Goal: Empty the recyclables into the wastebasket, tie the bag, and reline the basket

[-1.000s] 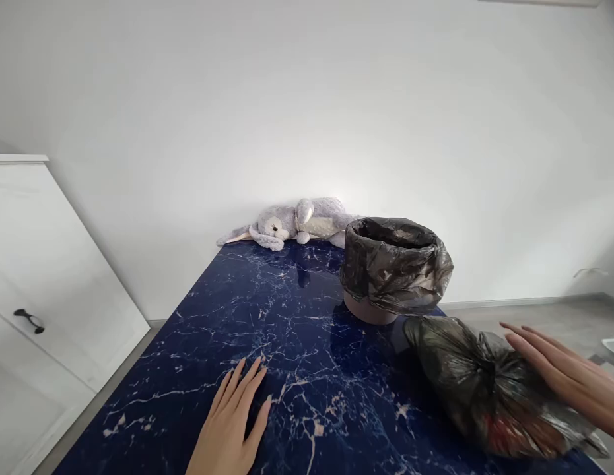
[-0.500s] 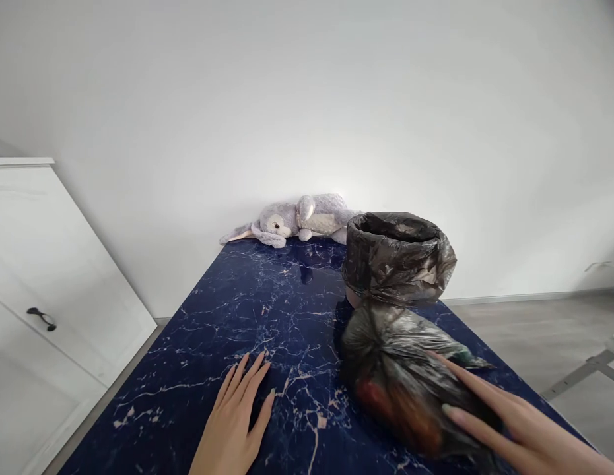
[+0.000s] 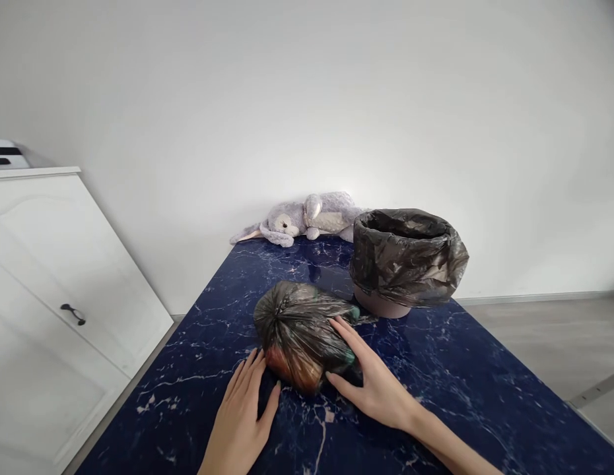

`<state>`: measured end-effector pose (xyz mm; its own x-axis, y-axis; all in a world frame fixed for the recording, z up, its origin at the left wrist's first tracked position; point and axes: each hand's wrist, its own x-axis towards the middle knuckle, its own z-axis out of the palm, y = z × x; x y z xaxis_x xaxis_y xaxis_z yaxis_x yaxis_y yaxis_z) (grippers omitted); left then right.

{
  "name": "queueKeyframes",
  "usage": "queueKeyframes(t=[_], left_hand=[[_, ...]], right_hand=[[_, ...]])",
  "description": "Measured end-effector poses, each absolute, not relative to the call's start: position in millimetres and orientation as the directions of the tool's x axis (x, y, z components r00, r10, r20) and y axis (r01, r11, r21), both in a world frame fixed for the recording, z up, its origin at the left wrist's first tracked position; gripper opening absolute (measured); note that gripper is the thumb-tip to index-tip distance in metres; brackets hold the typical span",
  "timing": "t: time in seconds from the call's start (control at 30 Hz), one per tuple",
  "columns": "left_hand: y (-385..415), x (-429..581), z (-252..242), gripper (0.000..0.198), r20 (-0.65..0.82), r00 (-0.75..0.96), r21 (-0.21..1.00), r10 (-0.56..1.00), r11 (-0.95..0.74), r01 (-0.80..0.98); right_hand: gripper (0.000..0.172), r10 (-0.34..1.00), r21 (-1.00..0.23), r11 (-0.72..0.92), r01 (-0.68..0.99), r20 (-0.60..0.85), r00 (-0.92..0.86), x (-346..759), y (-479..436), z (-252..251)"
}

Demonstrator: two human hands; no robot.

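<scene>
A knotted black garbage bag [image 3: 307,336], with reddish-orange and green contents showing through, lies in the middle of the dark blue marbled table [image 3: 188,369]. Flat on the table to its left is my left hand [image 3: 240,409], fingers stretched out and fingertips right at the bag's lower left side. My right hand [image 3: 371,379] rests against the right side of the bag, its fingers extended and the thumb apart. Behind and to the right stands a trash bin [image 3: 386,305] with a black liner [image 3: 406,257] folded over its rim. What lies deep in the bin is hidden.
A grey plush rabbit [image 3: 307,218] lies on its side at the table's far edge, against the white wall [image 3: 307,99]. On the left is a white cabinet [image 3: 49,264] with a dark handle [image 3: 73,314]. Wooden-look floor [image 3: 535,330] shows on the right.
The garbage bag has moved left from in front of the bin to the table's middle, beside my left hand. My right hand has travelled left with it. The view has shifted slightly left.
</scene>
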<state>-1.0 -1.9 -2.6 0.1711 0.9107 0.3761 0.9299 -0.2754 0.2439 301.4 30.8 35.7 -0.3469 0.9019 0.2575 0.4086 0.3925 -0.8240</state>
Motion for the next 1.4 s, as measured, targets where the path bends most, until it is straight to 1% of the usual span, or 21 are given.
queueKeyframes(t=[0.07, 0.13, 0.23, 0.33, 0.47, 0.57, 0.63, 0.7, 0.77, 0.83, 0.93, 1.03, 1.1, 1.17, 1.2, 1.3, 1.4], left_hand=[[-1, -2, -7, 0.071, 0.402, 0.086, 0.254, 0.912, -0.202, 0.946], [-1, -2, -8, 0.078, 0.439, 0.011, 0.270, 0.898, -0.144, 0.952], [-3, 2, -1, 0.083, 0.464, -0.029, 0.304, 0.885, -0.129, 0.944], [-7, 8, 11, 0.081, 0.434, 0.002, 0.319, 0.901, -0.155, 0.935], [-8, 11, 17, 0.083, 0.390, 0.038, 0.324, 0.920, -0.175, 0.930], [5, 8, 13, 0.086, 0.384, 0.065, 0.317, 0.921, -0.198, 0.927], [23, 3, 10, 0.088, 0.395, 0.099, 0.305, 0.913, -0.232, 0.924], [47, -3, 10, 0.087, 0.402, 0.133, 0.305, 0.906, -0.269, 0.913], [74, -9, 14, 0.080, 0.386, 0.161, 0.320, 0.908, -0.295, 0.900], [99, -15, 20, 0.073, 0.357, 0.161, 0.358, 0.920, -0.294, 0.886], [125, -21, 30, 0.065, 0.354, 0.065, 0.462, 0.933, -0.235, 0.855], [132, -23, 37, 0.051, 0.408, -0.045, 0.547, 0.912, -0.205, 0.812], [128, -21, 40, 0.041, 0.449, -0.067, 0.559, 0.891, -0.222, 0.799], [122, -17, 42, 0.033, 0.519, -0.054, 0.537, 0.853, -0.276, 0.797], [118, -13, 43, 0.030, 0.574, -0.027, 0.503, 0.819, -0.326, 0.801], [109, -2, 47, 0.022, 0.737, 0.115, 0.325, 0.666, -0.498, 0.804], [99, 9, 50, 0.028, 0.795, 0.233, 0.176, 0.560, -0.580, 0.795]], right_hand=[[0.087, 0.863, -0.801, 0.463, 0.379, 0.312, -0.397, 292, 47, 32], [0.088, 0.841, -0.783, 0.508, 0.360, 0.360, -0.403, 281, 64, 28], [0.080, 0.841, -0.776, 0.527, 0.347, 0.415, -0.348, 260, 84, 22], [0.072, 0.829, -0.769, 0.552, 0.322, 0.468, -0.305, 244, 93, 17], [0.069, 0.800, -0.746, 0.596, 0.299, 0.515, -0.309, 242, 92, 18], [0.070, 0.782, -0.730, 0.616, 0.296, 0.523, -0.338, 247, 88, 20], [0.073, 0.762, -0.712, 0.639, 0.291, 0.536, -0.363, 249, 87, 21], [0.071, 0.740, -0.698, 0.662, 0.271, 0.552, -0.385, 249, 86, 23], [0.062, 0.733, -0.695, 0.671, 0.258, 0.571, -0.369, 249, 87, 25], [0.048, 0.750, -0.692, 0.661, 0.290, 0.597, -0.285, 252, 89, 27], [0.028, 0.766, -0.682, 0.621, 0.386, 0.633, -0.111, 262, 94, 31], [0.020, 0.759, -0.673, 0.588, 0.448, 0.651, -0.018, 273, 100, 33], [0.018, 0.747, -0.656, 0.590, 0.471, 0.665, -0.009, 276, 103, 32], [0.015, 0.726, -0.616, 0.615, 0.492, 0.686, -0.048, 276, 104, 29], [0.015, 0.712, -0.586, 0.630, 0.510, 0.698, -0.079, 274, 104, 27], [0.022, 0.683, -0.488, 0.650, 0.582, 0.712, -0.165, 268, 103, 20], [0.036, 0.696, -0.435, 0.630, 0.644, 0.685, -0.218, 263, 101, 15]])
